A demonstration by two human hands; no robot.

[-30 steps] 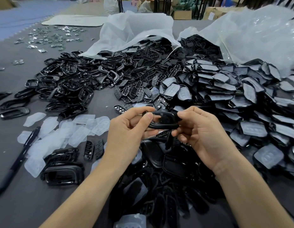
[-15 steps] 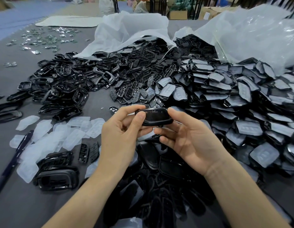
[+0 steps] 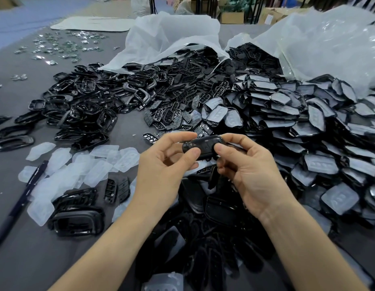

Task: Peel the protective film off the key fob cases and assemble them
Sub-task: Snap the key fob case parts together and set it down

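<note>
Assembly underway: left hand (image 3: 161, 164) and right hand (image 3: 248, 175) pinch case (image 3: 203, 147) mid-frame; next, press halves flush.

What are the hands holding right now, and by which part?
One black key fob case, held by both hands. The left hand pinches its left end, the right hand its right end.

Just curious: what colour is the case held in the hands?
Glossy black case, seen in the head view.
</note>
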